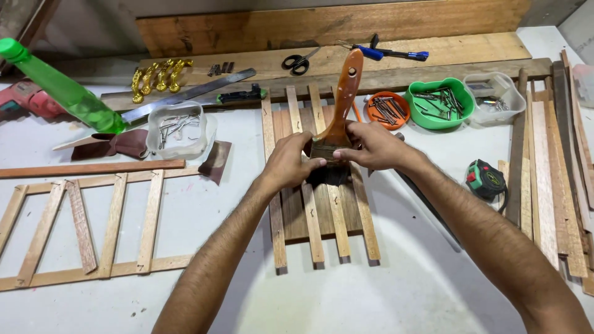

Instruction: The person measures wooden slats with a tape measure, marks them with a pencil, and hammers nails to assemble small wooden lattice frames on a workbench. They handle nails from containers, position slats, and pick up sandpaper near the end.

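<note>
Fingers of the left hand (289,162) and right hand (371,147) pinch the dark bristles and ferrule of a paintbrush (339,111), its orange handle pointing far. The brush sits over a slatted wooden panel (322,216) at the middle of the white table (402,284). Far right stand an orange bowl (385,110) and a green bowl (440,102) of nails; a tape measure (487,179) lies right, a wooden lattice frame (80,226) left.

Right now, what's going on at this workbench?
A person holds a wide paintbrush with an orange-brown wooden handle in both hands: the left hand and right hand grip it near its dark bristles, handle pointing away. It is above a slatted wooden panel lying on the white table. A ladder-like wooden frame lies to the left, and tubs of nails sit behind.
</note>
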